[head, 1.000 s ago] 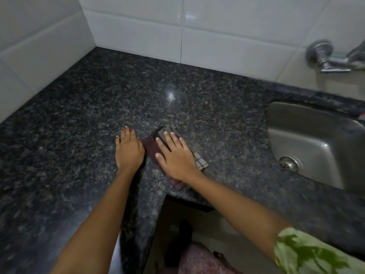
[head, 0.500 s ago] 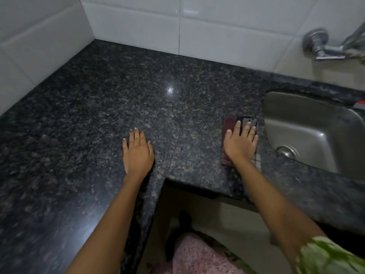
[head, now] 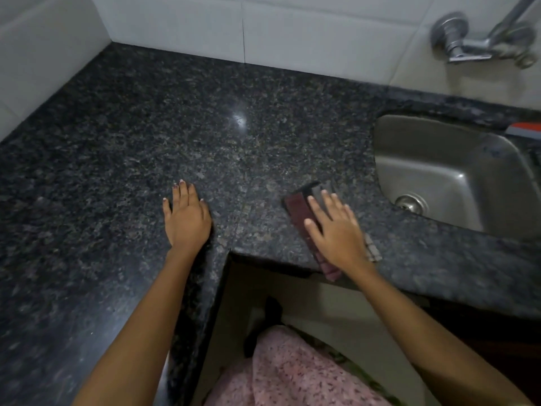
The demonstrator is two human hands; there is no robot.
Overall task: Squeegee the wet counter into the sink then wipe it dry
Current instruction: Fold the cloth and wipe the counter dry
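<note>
The black speckled granite counter (head: 175, 127) bends in an L around me. My right hand (head: 336, 230) lies flat, fingers spread, pressing a folded maroon and grey checked cloth (head: 295, 206) onto the counter near its front edge, a little left of the steel sink (head: 439, 168). One end of the cloth hangs over the counter's edge. My left hand (head: 187, 218) rests palm down on the bare stone beside the inner corner and holds nothing. No squeegee is in sight.
The sink's drain (head: 411, 203) is close to the cloth. A chrome tap (head: 480, 39) juts from the white tiled wall above the sink. A red and grey object (head: 524, 130) pokes in behind the sink. The counter's inner corner (head: 229, 252) is between my arms.
My right hand slid the cloth from beside my left hand rightward to the sink's edge, then back left and nearer the front edge. My left hand stayed flat in place.
</note>
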